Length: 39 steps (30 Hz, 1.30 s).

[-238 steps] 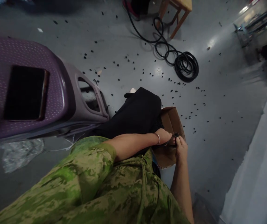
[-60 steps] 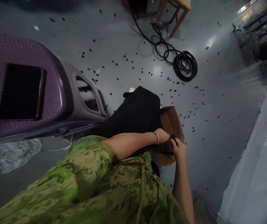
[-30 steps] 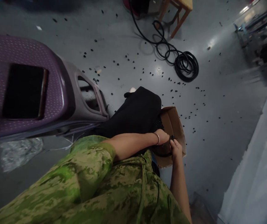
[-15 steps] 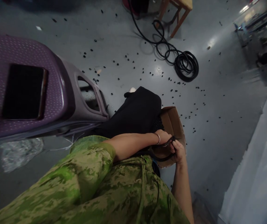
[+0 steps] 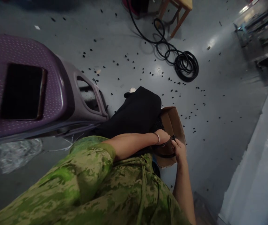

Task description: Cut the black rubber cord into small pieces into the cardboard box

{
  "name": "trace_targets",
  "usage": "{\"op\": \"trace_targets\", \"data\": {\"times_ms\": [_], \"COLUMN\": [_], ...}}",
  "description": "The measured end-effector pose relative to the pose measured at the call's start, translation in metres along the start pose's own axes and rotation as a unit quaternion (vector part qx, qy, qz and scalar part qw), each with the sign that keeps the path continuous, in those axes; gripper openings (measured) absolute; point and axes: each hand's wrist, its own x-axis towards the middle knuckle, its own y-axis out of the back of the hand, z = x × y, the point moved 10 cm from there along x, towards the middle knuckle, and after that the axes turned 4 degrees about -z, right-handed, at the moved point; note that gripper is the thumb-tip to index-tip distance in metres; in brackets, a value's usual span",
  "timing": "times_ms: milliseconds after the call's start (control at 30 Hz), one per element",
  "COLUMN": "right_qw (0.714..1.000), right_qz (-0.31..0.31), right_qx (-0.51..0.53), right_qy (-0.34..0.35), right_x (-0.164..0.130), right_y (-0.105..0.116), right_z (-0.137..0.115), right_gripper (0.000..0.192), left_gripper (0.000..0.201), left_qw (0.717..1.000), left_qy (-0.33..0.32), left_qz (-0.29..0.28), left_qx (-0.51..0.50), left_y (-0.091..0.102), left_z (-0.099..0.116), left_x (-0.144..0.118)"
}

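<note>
A purple perforated plastic stool point(image 5: 28, 87) stands at the left on the glossy grey floor point(image 5: 218, 93), crumpled clear plastic film point(image 5: 19, 153) below it. The left hand point(image 5: 163, 137), a metal bangle at its wrist, reaches rightward across the lap, fingers curled on a thin black rubber loop point(image 5: 168, 149). The right hand point(image 5: 178, 150) rises from below, fingers pinching the same loop, which lies over an open brown cardboard box point(image 5: 174, 125). Small black rings point(image 5: 134, 64) dot the floor; a coiled black hose point(image 5: 186, 66) lies beyond.
</note>
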Motion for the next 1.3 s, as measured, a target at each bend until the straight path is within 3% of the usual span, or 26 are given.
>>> {"op": "trace_targets", "data": {"times_ms": [100, 200, 333, 433, 700, 933, 1300], "right_qw": [0.995, 0.971, 0.888, 0.848, 0.836, 0.819, 0.818], "right_qz": [0.025, 0.061, 0.132, 0.167, 0.193, 0.229, 0.245], "right_qx": [-0.088, -0.226, -0.440, -0.502, -0.511, -0.521, -0.521], "right_qy": [0.025, 0.036, -0.017, -0.019, 0.052, 0.072, 0.019], "right_x": [0.001, 0.001, -0.003, -0.008, -0.015, -0.019, -0.018], "right_y": [0.007, 0.014, 0.023, 0.019, -0.005, -0.002, -0.004], "right_z": [-0.007, -0.015, -0.023, -0.034, -0.045, -0.051, -0.033], "right_gripper": [0.039, 0.040, 0.034, 0.033, 0.035, 0.038, 0.039], "left_gripper": [0.035, 0.033, 0.029, 0.028, 0.028, 0.029, 0.021], "left_qw": [1.000, 1.000, 1.000, 0.999, 0.996, 0.998, 0.998], "left_qy": [-0.003, -0.002, 0.006, 0.021, 0.069, 0.047, 0.035], "left_qz": [0.003, -0.006, -0.022, -0.026, -0.022, -0.011, -0.043], "left_qx": [0.002, 0.004, 0.004, -0.006, -0.043, -0.028, -0.019], "left_y": [0.000, 0.000, 0.001, 0.003, 0.003, 0.006, 0.000], "left_z": [0.001, 0.001, 0.000, -0.002, -0.009, -0.007, -0.003], "left_x": [0.001, 0.000, -0.002, -0.003, -0.003, -0.002, -0.002]}}
